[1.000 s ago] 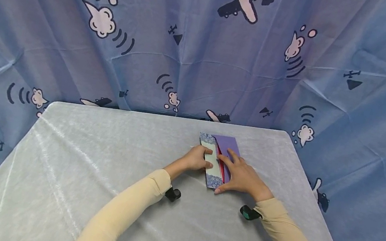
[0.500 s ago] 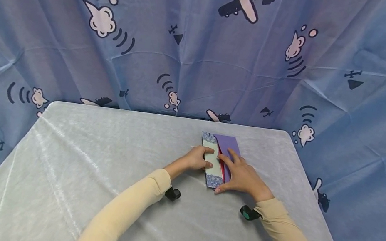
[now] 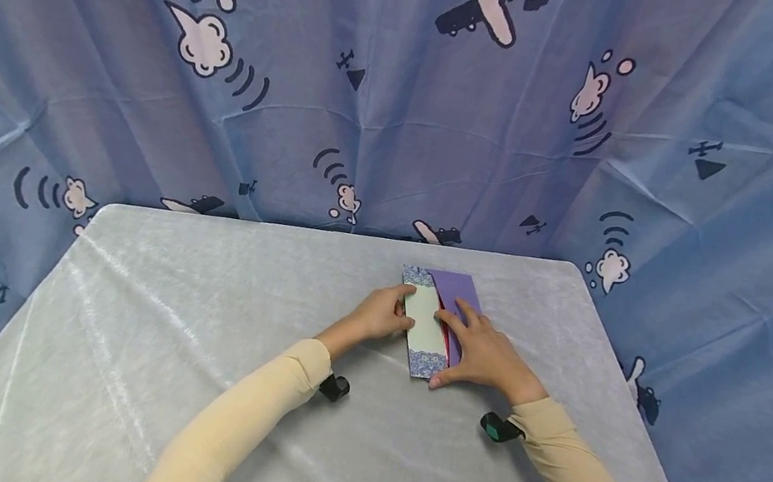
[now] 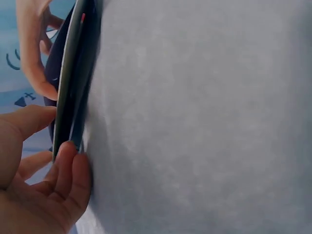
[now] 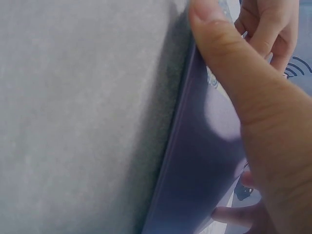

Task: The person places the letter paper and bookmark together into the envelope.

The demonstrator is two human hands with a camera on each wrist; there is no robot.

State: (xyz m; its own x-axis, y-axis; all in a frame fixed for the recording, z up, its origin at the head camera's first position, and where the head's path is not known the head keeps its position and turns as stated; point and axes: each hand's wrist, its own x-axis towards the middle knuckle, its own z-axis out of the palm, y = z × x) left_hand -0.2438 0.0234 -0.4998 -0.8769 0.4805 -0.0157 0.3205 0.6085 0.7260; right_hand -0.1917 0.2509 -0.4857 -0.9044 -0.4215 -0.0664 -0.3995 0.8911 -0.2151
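Observation:
A folded card point(image 3: 427, 328) lies on the table in the head view. Its left panel is pale green with blue patterned bands at both ends; its right panel point(image 3: 457, 287) is purple, and a red strip shows between them. My left hand point(image 3: 379, 313) pinches the card's left edge, thumb and fingers on either side of it, as the left wrist view shows with layered panels point(image 4: 73, 73) standing slightly apart. With fingers spread, my right hand point(image 3: 485, 353) rests on the card, thumb near its lower edge. In the right wrist view the purple panel point(image 5: 195, 146) extends below the thumb.
A pale grey cloth covers the table point(image 3: 193, 312), whose far edge lies just beyond the card. Behind it hangs a blue curtain point(image 3: 395, 91) printed with airplanes. Dark wrist cameras sit under both sleeves.
My left hand has shifted a little left, from over the pale panel to its left edge, uncovering more of that panel. The right hand stays in place.

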